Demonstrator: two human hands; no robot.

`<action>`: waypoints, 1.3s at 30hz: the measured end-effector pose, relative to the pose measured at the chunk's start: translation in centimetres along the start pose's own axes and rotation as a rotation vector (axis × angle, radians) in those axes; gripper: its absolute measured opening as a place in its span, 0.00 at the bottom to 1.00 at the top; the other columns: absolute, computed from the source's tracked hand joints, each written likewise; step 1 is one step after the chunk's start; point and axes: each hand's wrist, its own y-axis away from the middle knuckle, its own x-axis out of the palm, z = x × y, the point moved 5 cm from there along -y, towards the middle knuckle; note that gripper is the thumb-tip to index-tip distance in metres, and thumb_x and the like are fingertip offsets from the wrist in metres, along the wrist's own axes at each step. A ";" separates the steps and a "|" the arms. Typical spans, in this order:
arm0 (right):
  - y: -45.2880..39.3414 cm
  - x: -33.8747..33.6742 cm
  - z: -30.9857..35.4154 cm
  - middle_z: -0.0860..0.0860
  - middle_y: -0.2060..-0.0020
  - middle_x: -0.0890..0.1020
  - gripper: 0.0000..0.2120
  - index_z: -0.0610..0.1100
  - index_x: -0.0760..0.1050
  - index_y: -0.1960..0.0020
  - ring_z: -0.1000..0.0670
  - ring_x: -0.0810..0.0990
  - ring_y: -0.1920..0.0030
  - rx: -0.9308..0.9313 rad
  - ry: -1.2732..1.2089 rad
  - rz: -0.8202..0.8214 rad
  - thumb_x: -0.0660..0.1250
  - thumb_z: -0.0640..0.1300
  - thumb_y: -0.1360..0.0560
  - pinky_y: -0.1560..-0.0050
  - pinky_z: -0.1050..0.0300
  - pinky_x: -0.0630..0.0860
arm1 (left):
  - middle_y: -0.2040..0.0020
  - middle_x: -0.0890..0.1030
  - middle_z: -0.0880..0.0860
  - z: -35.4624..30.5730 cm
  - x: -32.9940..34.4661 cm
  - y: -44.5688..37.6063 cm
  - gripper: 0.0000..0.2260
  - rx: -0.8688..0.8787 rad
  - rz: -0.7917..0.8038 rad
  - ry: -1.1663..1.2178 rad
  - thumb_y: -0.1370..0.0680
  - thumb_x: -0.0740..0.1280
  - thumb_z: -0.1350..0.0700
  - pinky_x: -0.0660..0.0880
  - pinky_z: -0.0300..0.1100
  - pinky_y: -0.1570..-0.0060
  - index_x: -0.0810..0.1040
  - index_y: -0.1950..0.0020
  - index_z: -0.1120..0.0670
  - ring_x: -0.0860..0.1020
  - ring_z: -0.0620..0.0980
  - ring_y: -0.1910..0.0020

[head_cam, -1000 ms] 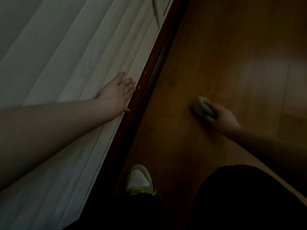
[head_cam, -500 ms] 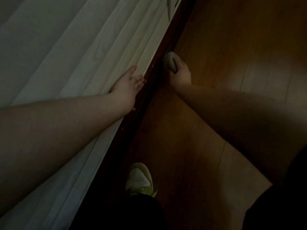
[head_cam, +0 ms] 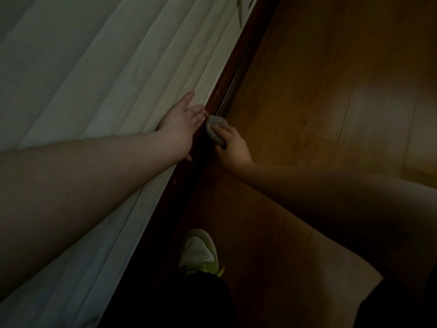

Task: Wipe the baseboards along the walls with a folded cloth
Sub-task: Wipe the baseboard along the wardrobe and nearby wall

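Observation:
A dark red-brown baseboard [head_cam: 238, 60] runs diagonally from the upper right to the lower left, between the pale panelled wall [head_cam: 99, 74] and the wooden floor [head_cam: 319, 95]. My right hand [head_cam: 233, 147] grips a small folded grey cloth [head_cam: 214, 130] and presses it against the baseboard. My left hand [head_cam: 181, 127] lies flat on the wall just above the baseboard, its fingers straight and close to the cloth.
My foot in a white and lime-green shoe [head_cam: 199, 253] stands on the floor beside the baseboard, below the hands. My dark-clothed knees fill the bottom edge. The light is dim, with a bright patch on the floor at the right.
My right hand came from the open floor to the baseboard with the cloth, then slid it back along the baseboard toward me, beside my left hand. My left hand stayed on the wall.

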 end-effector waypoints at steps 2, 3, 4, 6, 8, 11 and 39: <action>2.6 1.6 0.5 0.44 0.26 0.64 0.27 0.46 0.67 0.25 0.43 0.64 0.26 -0.019 0.008 0.070 0.66 0.36 0.23 0.28 0.59 0.58 | 0.20 0.37 0.57 0.0 0.2 0.0 0.49 -0.008 0.005 0.002 0.26 0.47 0.24 0.33 0.64 0.27 0.36 0.21 0.59 0.36 0.55 0.21; 4.1 2.7 0.6 0.44 0.26 0.64 0.28 0.47 0.66 0.25 0.43 0.64 0.26 -0.033 0.016 0.117 0.66 0.37 0.23 0.28 0.58 0.58 | 0.20 0.37 0.57 0.0 0.2 0.0 0.49 -0.011 0.003 0.009 0.26 0.48 0.24 0.33 0.64 0.27 0.36 0.21 0.59 0.36 0.55 0.21; 5.6 3.7 0.8 0.45 0.26 0.64 0.28 0.48 0.65 0.24 0.43 0.64 0.26 -0.046 0.018 0.167 0.66 0.38 0.23 0.28 0.58 0.59 | 0.20 0.37 0.57 0.0 0.2 0.0 0.50 -0.011 0.002 0.015 0.27 0.48 0.24 0.33 0.64 0.27 0.36 0.21 0.59 0.36 0.55 0.21; 8.0 5.3 0.8 0.46 0.26 0.63 0.29 0.50 0.64 0.23 0.44 0.63 0.26 -0.063 0.002 0.248 0.65 0.39 0.22 0.27 0.55 0.60 | 0.20 0.37 0.57 0.1 0.2 0.2 0.50 -0.010 0.004 0.020 0.27 0.47 0.23 0.33 0.64 0.27 0.36 0.21 0.58 0.36 0.55 0.21; 8.9 5.6 0.6 0.47 0.26 0.63 0.29 0.50 0.63 0.23 0.45 0.62 0.25 -0.094 -0.008 0.305 0.65 0.38 0.22 0.26 0.53 0.61 | 0.20 0.36 0.57 0.1 0.1 0.3 0.51 -0.012 0.008 0.021 0.27 0.47 0.23 0.34 0.64 0.27 0.36 0.21 0.59 0.36 0.55 0.21; 8.9 4.3 0.0 0.46 0.27 0.66 0.27 0.48 0.66 0.25 0.47 0.64 0.27 -0.185 -0.020 0.342 0.66 0.38 0.22 0.27 0.57 0.62 | 0.20 0.37 0.57 0.2 0.0 0.3 0.48 -0.011 0.005 0.020 0.26 0.47 0.25 0.34 0.64 0.27 0.36 0.21 0.59 0.36 0.55 0.21; -8.5 -3.7 -5.2 0.44 0.30 0.72 0.27 0.49 0.63 0.24 0.42 0.75 0.35 0.336 -0.551 -0.105 0.66 0.43 0.21 0.35 0.45 0.75 | 0.21 0.34 0.60 -1.2 0.3 -1.8 0.44 -0.013 0.056 -0.026 0.21 0.47 0.30 0.32 0.68 0.30 0.33 0.22 0.62 0.33 0.57 0.22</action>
